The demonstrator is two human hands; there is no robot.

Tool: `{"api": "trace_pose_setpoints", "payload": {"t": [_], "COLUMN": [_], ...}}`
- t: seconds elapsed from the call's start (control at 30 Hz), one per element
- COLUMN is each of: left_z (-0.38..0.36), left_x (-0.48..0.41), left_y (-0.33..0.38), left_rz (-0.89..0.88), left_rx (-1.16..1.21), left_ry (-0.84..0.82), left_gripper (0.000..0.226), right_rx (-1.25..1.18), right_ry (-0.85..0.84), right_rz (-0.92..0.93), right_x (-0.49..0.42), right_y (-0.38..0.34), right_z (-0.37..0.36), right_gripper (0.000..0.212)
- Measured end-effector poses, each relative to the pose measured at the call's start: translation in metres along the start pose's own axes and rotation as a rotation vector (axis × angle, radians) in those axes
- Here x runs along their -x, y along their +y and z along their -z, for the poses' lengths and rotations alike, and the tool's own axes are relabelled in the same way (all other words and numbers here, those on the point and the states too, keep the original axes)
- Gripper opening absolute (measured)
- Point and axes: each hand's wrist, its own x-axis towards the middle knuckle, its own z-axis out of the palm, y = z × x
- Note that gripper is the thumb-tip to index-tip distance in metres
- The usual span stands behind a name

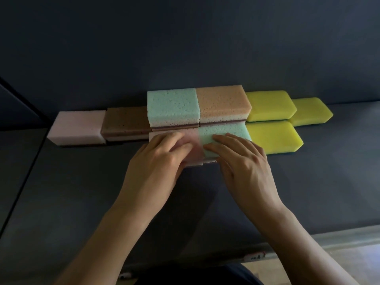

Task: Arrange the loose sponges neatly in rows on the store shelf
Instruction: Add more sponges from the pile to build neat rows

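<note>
Sponges lie in rows on a dark shelf [82, 192]. The back row runs from a pale pink sponge [78, 126] through a brown one [125, 122], a raised green one [172, 105] and an orange one [223, 103] to two yellow sponges [269, 105] [310, 111]. In front lie a pink sponge [195, 150], a green sponge [222, 130] and a third yellow sponge [273, 136]. My left hand [158, 161] grips the front pink sponge with its fingers on top. My right hand [242, 161] grips the front green sponge beside it.
The dark back wall [185, 48] rises directly behind the back row. The shelf's front edge carries a label strip [255, 256] at the lower right, with pale floor beyond it. A vertical divider edge [24, 99] stands at the left.
</note>
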Motion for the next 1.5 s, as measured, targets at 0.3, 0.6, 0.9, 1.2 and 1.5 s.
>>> {"api": "trace_pose_setpoints", "payload": {"t": [0.3, 0.6, 0.9, 1.2, 1.5], "left_z": [-0.006, 0.002, 0.049, 0.094, 0.13], "left_x": [-0.004, 0.008, 0.074, 0.177, 0.25], "left_y": [-0.002, -0.005, -0.055, -0.137, -0.202], "left_rz": [0.006, -0.02, 0.153, 0.491, 0.677], "left_rx": [0.005, -0.02, -0.075, -0.284, -0.33], "left_ry": [0.021, 0.035, 0.242, 0.278, 0.263], "left_gripper": [0.047, 0.047, 0.037, 0.037, 0.036], "right_rx": [-0.011, 0.002, -0.173, -0.277, -0.372], "right_ry": [0.008, -0.122, -0.14, -0.227, -0.3], "right_rz": [-0.003, -0.032, 0.153, 0.42, 0.553], "right_x": [-0.001, -0.004, -0.029, -0.06, -0.074], "right_y": [0.0, -0.01, -0.102, -0.243, -0.351], "right_z": [-0.001, 0.014, -0.005, -0.056, -0.112], "right_gripper": [0.034, 0.041, 0.036, 0.045, 0.048]}}
